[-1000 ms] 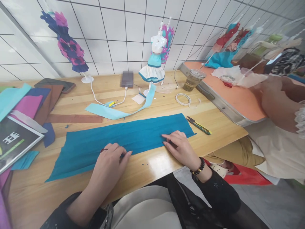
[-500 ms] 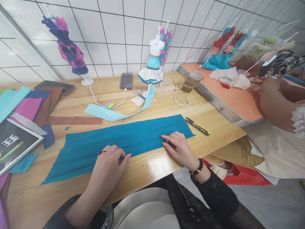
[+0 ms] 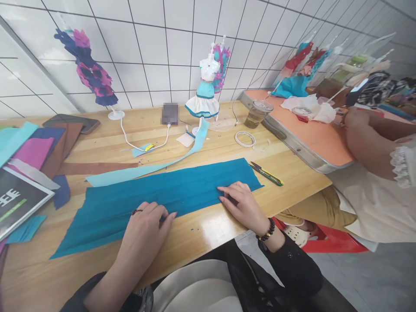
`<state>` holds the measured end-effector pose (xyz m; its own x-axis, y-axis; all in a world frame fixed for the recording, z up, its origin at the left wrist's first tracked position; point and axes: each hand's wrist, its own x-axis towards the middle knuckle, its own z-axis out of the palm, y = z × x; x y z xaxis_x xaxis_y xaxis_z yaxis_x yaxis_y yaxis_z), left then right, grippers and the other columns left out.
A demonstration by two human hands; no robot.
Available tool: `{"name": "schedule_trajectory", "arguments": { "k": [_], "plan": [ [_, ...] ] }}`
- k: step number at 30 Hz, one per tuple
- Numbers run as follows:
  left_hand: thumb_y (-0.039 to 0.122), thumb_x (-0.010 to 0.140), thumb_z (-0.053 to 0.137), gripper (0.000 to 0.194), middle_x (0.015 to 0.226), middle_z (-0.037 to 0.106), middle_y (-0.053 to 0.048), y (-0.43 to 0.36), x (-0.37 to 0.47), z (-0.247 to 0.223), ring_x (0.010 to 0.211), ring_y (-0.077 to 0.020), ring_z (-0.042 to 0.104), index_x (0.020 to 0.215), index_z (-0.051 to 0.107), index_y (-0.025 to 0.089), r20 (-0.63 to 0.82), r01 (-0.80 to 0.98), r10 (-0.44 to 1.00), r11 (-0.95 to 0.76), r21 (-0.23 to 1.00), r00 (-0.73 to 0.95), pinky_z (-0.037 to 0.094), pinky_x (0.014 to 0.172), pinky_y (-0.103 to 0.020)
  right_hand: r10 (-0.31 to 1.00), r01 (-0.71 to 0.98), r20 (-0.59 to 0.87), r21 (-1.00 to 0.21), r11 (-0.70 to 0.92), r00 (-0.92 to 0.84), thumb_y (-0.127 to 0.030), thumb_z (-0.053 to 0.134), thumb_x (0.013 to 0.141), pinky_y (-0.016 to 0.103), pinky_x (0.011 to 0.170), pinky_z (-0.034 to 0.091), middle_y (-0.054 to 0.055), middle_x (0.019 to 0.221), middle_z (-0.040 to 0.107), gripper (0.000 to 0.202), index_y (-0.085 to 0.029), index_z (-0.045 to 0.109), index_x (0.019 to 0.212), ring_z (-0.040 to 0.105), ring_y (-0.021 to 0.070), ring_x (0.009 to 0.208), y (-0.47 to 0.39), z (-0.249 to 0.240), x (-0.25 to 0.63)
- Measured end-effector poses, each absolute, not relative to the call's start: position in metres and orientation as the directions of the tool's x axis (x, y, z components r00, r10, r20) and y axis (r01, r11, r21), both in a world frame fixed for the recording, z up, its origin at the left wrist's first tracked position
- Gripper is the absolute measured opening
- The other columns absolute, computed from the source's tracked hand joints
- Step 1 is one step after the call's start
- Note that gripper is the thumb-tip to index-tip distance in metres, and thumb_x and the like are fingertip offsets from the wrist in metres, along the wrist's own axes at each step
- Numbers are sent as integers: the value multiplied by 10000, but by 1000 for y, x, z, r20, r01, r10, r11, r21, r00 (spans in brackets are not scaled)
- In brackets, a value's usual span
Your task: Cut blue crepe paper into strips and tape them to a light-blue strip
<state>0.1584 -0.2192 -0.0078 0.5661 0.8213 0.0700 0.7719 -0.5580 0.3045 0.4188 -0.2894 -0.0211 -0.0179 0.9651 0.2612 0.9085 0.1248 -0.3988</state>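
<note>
from where i stand, a long teal sheet (image 3: 195, 186) lies on the wooden table (image 3: 195, 238) before the person. the left hand (image 3: 146, 229) rests over its near edge, fingers curled close together; whether they pinch, i can't tell. the right hand (image 3: 242, 201) touches it too, index and thumb parted. snips (image 3: 267, 174) lie just beside.

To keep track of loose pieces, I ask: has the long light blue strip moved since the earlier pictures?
Yes: the light blue strip has swung its left end leftward and nearer the camera, from beyond the brown strip to its near side.
</note>
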Motion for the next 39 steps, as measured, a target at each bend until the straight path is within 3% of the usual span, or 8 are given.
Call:
{"name": "schedule_trajectory", "arguments": {
  "k": [9,13,19,22,26,31,39],
  "plan": [
    [386,833,446,278,669,564,-19,-219,158,-7,723,-199,483,643,515,195,62,782,829,-546,300,556,325,651,-308,966,904,256,-407,128,-22,-281,490,865,351,748,355,51,821,609,257,-206,594,1087,496,191,837,-288,-22,419],
    [382,828,456,215,685,561,-14,-220,159,-8,743,-206,495,741,532,201,44,798,845,-519,306,533,331,637,-307,943,927,330,-336,164,-47,-262,503,860,350,776,350,68,930,580,207,-204,609,1028,480,191,911,-289,-21,416],
    [321,849,440,177,836,578,-39,-221,157,-12,819,-201,507,834,566,197,133,750,804,-590,300,579,375,705,-321,894,932,391,-185,310,-220,-185,460,886,369,808,313,49,929,554,195,-243,645,913,454,170,913,-292,-21,409],
    [246,853,437,188,943,574,-65,-221,157,-14,891,-210,511,949,596,217,194,708,746,-666,237,637,399,736,-331,883,924,367,-128,359,-292,-204,469,886,373,795,309,45,882,565,180,-228,642,929,447,160,861,-293,-17,407],
    [87,821,424,414,1137,543,-96,-223,161,-17,1046,-245,484,1133,559,323,308,597,588,-799,76,748,407,799,-377,866,912,332,-38,408,-374,-193,455,891,366,763,320,61,869,586,187,-178,633,947,443,171,855,-294,-8,403],
    [191,834,469,280,1293,480,-77,-226,171,-26,1224,-276,373,1019,621,335,432,503,477,-862,62,765,300,975,-472,855,904,321,6,427,-406,-168,437,893,342,727,345,82,890,592,190,-131,622,914,449,180,856,-296,-5,395],
    [221,831,449,267,1237,535,-72,-223,172,-36,1222,-270,386,972,642,339,478,490,458,-869,65,749,282,998,-469,880,930,326,-3,367,-346,-168,408,900,324,691,377,110,880,582,222,-95,602,979,461,186,819,-301,-14,386]
  ]
}}
